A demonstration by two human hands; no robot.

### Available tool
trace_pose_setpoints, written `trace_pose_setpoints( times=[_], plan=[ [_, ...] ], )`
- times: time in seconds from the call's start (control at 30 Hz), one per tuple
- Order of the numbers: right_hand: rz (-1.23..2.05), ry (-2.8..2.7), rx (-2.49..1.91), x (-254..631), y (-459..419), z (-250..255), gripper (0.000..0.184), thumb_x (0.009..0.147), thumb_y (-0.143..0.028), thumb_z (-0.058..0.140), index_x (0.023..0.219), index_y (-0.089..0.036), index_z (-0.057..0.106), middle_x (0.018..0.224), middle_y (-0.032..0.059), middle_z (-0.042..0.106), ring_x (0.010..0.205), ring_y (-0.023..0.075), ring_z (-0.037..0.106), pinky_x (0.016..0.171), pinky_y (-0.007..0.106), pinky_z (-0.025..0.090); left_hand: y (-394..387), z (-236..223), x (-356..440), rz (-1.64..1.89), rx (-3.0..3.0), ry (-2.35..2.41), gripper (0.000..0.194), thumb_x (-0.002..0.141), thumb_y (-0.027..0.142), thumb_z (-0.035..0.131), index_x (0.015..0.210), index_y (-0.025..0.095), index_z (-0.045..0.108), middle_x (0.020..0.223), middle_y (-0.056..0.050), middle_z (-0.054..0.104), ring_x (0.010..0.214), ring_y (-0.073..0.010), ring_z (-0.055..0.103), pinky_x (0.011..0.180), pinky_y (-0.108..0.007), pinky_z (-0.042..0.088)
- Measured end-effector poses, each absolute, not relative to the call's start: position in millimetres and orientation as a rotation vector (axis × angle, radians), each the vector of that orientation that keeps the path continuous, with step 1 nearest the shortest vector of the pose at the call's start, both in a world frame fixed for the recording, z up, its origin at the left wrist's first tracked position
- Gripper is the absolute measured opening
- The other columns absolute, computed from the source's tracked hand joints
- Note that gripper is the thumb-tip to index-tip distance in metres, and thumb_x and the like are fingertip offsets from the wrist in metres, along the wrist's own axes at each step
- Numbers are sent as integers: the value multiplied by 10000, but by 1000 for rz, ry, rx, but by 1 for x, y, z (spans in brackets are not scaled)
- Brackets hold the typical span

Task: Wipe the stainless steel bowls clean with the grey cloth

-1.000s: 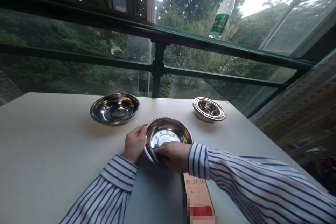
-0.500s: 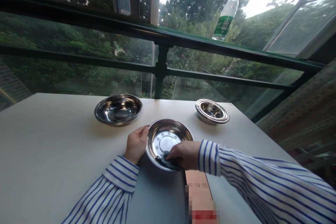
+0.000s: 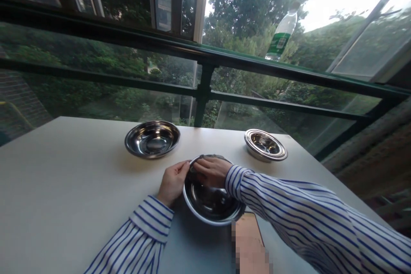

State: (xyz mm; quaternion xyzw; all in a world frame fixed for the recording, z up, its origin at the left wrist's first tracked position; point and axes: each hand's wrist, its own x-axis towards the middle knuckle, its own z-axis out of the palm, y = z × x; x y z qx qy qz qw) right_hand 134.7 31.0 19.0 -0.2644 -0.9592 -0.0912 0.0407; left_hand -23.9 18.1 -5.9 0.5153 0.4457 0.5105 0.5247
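Observation:
In the head view a shiny steel bowl [image 3: 212, 209] is held tilted near the middle of the table. My left hand [image 3: 174, 183] pinches its left rim, thumb along the edge. Reaching inside across the far rim is my right hand [image 3: 212, 172], fingers closed and pressed on a dark, crumpled cloth [image 3: 212, 156]. Only a strip of this cloth shows beyond the fingers. A wide, shallow steel basin [image 3: 152, 139] sits farther back on the left. To the back right stand steel bowls [image 3: 266, 144] that look nested.
A phone [image 3: 252, 239], partly pixelated, lies on the white table [image 3: 80, 188] by my right forearm. A clear bottle with a green label [image 3: 281, 43] stands on the dark green railing [image 3: 237, 61] behind the table.
My right hand has moved with the cloth from the bowl's near inner side to its far rim. The bowl's opening now tips more toward me. The whole view has shifted slightly.

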Motion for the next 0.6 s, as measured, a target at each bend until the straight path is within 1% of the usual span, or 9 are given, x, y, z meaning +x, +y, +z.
trace_pose_setpoints(
  times=[0.1,0.17,0.27,0.43,0.5,0.6],
  plan=[
    [-351,-2989,-679,133,35,19,256,898,-250,370,997,-122,568,955,115,575,852,171,535,758,308,448,18,-7,-24,1208,1249,1056,340,715,349,579,916,105,704,886,-92,724,850,-232,648,824,-339,469],
    [-389,-3021,-648,133,40,22,253,892,-263,388,1006,-128,570,918,92,586,822,156,541,756,286,449,19,-7,-25,1197,1258,1051,339,714,345,583,919,103,703,881,-89,725,823,-223,651,817,-331,472],
    [-463,-3033,-749,146,46,30,205,877,-201,407,921,-136,596,854,84,597,776,157,548,706,288,460,19,-6,-27,1192,1257,1058,357,709,346,592,938,92,695,875,-91,725,803,-217,650,788,-318,482],
    [-554,-3055,-937,181,38,36,215,825,-111,449,683,-128,609,756,110,597,727,196,558,580,307,456,20,-6,-25,1217,1232,1083,386,714,356,590,967,81,682,888,-99,723,824,-214,645,793,-310,478],
    [-550,-3073,-935,180,33,34,204,826,-114,448,710,-119,616,750,107,595,721,192,559,579,303,456,20,-7,-24,1208,1231,1071,381,712,359,594,961,85,684,889,-99,723,823,-215,646,800,-316,477],
    [-498,-3103,-839,157,36,30,214,872,-191,411,865,-129,615,815,91,596,753,160,556,654,288,462,20,-9,-24,1176,1242,1040,376,711,365,595,953,93,689,884,-103,723,796,-220,653,783,-334,490]
  ],
)
